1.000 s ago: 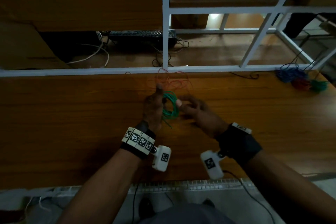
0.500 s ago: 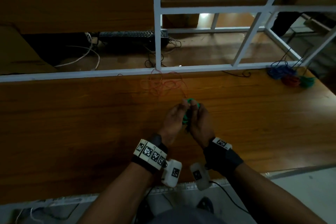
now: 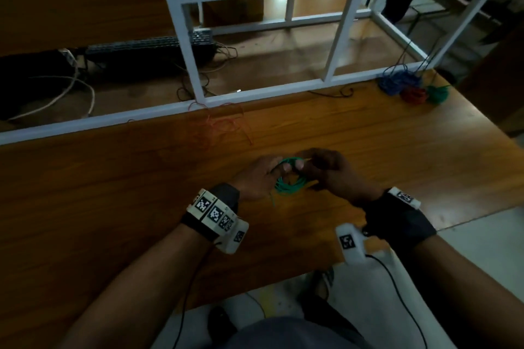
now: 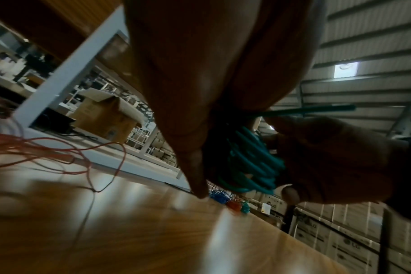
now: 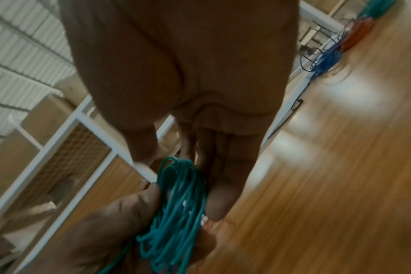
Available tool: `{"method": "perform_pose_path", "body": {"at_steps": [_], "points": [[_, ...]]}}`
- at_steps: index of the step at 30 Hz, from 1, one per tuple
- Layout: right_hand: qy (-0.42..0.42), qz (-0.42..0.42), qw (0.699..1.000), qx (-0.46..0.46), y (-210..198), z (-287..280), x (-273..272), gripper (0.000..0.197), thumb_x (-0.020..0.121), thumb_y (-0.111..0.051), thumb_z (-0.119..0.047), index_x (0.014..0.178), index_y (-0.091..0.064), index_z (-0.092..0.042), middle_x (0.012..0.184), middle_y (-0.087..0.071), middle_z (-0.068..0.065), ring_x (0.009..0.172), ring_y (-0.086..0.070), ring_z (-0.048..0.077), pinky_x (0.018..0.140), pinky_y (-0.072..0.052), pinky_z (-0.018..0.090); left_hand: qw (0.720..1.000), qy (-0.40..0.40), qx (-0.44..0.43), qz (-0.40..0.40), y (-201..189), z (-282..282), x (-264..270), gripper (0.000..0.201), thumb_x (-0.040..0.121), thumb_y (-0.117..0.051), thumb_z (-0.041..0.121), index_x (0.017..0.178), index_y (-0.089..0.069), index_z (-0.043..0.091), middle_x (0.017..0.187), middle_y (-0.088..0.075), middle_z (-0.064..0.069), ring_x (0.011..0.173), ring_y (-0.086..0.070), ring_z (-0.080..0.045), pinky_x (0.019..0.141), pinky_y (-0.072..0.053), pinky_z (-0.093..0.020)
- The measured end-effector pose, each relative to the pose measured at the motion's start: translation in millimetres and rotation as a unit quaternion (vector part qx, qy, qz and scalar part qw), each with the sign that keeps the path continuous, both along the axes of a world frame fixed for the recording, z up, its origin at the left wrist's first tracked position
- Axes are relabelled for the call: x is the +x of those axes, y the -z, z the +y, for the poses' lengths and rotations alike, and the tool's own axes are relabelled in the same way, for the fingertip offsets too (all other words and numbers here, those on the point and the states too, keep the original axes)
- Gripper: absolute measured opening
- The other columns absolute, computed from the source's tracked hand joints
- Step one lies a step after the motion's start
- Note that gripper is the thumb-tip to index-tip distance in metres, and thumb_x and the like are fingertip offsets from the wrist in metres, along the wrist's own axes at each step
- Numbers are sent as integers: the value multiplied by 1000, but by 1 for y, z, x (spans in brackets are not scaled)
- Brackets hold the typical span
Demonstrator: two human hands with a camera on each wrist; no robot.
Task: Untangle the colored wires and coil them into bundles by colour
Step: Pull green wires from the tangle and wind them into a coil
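Both hands hold a green wire coil [image 3: 289, 185] just above the wooden table [image 3: 113, 207]. My left hand [image 3: 262, 176] grips the coil's left side, and the coil [image 4: 251, 163] fills the left wrist view beside the fingers. My right hand [image 3: 326, 171] pinches the coil's top right; the loops [image 5: 178, 207] run between both hands in the right wrist view. A loose green end [image 3: 272, 201] hangs toward me. A loose red wire tangle [image 3: 224, 125] lies farther back near the white frame. Blue [image 3: 397, 82], red [image 3: 414, 95] and green [image 3: 438, 93] bundles sit at the far right corner.
A white metal frame [image 3: 181, 37] runs along the table's far edge. Behind it lie a keyboard [image 3: 147, 44], white cables [image 3: 71, 93] and black cables. The table's near edge [image 3: 283, 280] is close to my body. Cardboard boxes [image 4: 340, 241] stand beyond the table's right end.
The hands and the green coil have moved from the table's middle toward the right and nearer to me. The coil has opened out flatter between the hands, and the head view has turned right.
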State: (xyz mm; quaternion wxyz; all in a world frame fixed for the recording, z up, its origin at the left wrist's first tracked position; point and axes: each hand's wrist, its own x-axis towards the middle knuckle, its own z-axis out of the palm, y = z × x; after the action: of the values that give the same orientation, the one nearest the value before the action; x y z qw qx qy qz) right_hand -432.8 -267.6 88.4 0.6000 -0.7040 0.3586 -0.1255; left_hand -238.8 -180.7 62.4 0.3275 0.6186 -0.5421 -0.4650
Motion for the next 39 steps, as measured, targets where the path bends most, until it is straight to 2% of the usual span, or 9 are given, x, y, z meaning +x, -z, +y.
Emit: {"method": "perform_pose_path", "body": {"at_steps": [4,8,13,20,26,29,33,37,39], "points": [[44,-58,997,-31,11,-54,-33,34,95,-70,-29,125,-72,-13,105,-79,6,93,-77,23,76,-64,49,997,-56,-43,35,-10,-51,-36,17,101,-49,42,109,-62,34,105,-70,-6,98,-68,-21,88,-55,-52],[123,-95,987,-32,25,-102,-59,33,92,-74,-31,119,-76,-13,103,-79,5,88,-78,22,73,-64,48,977,-178,-44,111,-7,-98,-82,41,95,-60,41,131,-56,22,114,-70,-6,104,-68,-19,89,-56,-43],[133,-108,984,-55,36,-151,-84,21,97,-72,-20,115,-78,-12,102,-79,6,85,-78,18,66,-65,45,974,-176,-30,137,-7,-140,-112,34,92,-66,34,122,-68,17,114,-73,-3,106,-69,-19,92,-56,-40],[79,-125,989,-26,38,-199,-85,23,97,-72,-20,116,-78,-10,101,-80,6,86,-78,20,65,-65,41,949,-245,2,197,-7,-182,-109,20,92,-65,12,111,-72,8,101,-75,-11,95,-73,-27,73,-60,-35],[-44,-51,997,-23,31,-259,-76,39,89,-77,-37,119,-76,-12,105,-79,2,95,-76,16,70,-65,42,945,-293,-18,142,7,-210,-94,18,91,-68,14,106,-75,7,96,-76,-9,91,-73,-25,73,-60,-37],[-29,-9,997,-78,33,-304,-69,33,85,-78,-42,102,-81,-14,87,-79,1,79,-75,15,64,-64,38,933,-327,-20,151,14,-220,-83,18,92,-66,12,107,-74,8,98,-76,-8,94,-73,-23,77,-60,-36],[-8,140,957,-255,54,-381,-42,27,95,-72,-25,80,-77,-4,73,-73,7,63,-68,22,56,-56,40,905,-409,-26,109,24,-238,-64,13,91,-68,15,101,-76,10,91,-76,-1,88,-72,-12,72,-58,-22],[-38,232,923,-304,66,-416,-6,32,91,-70,-40,64,-68,-24,61,-62,-3,55,-59,13,48,-37,22,891,-444,-25,95,29,-255,-56,16,90,-69,16,77,-74,24,83,-73,7,83,-68,-8,68,-52,-18],[-31,266,918,-293,69,-420,10,33,86,-76,-48,66,-68,-22,66,-64,0,62,-62,17,49,-37,21,884,-454,-14,113,35,-260,-54,8,92,-67,14,87,-73,17,86,-69,7,84,-64,-4,67,-51,-15]]}}
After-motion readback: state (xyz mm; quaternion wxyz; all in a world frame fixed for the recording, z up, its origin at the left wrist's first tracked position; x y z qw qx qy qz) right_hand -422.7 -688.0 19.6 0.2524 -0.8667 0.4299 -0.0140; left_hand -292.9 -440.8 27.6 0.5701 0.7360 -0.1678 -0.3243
